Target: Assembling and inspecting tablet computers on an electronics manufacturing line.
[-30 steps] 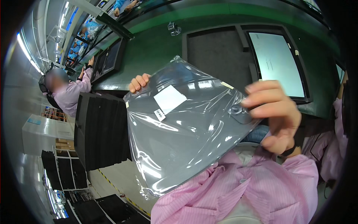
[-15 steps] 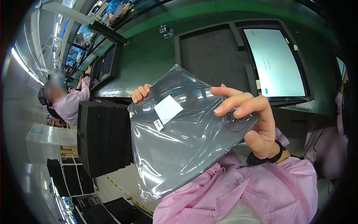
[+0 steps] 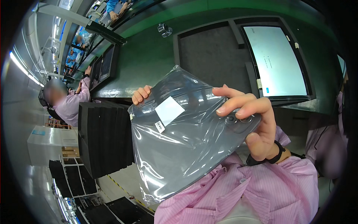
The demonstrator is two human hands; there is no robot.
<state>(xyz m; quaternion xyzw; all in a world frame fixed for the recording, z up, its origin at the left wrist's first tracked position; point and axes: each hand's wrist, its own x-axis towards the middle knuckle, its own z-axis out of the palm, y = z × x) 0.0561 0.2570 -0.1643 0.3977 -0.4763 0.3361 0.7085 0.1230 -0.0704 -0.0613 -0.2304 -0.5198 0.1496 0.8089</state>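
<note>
A grey tablet (image 3: pixel 201 149) in a clear plastic bag is held up in front of me, tilted, its camera bump (image 3: pixel 232 121) at the right corner. On its back lie a blank-looking white label (image 3: pixel 169 111) and a small barcode sticker (image 3: pixel 160 127). My left hand (image 3: pixel 142 95) grips the far left edge; only its fingertips show, the rest being behind the tablet. With thumb and fingers, my right hand (image 3: pixel 259 119) clasps the corner by the cameras. The wrinkled film hangs loose along the left and lower edges.
On the green bench (image 3: pixel 145 56), a black foam tray (image 3: pixel 176 52) holds a lit tablet (image 3: pixel 278 61) at its right. A shiny round object (image 3: pixel 164 30) stands behind. Left are stacked black trays (image 3: pixel 106 138) and a person in pink (image 3: pixel 71 102) at another tray (image 3: pixel 106 67).
The tablet and my right hand have shifted very slightly to the right in view. My grip stays the same.
</note>
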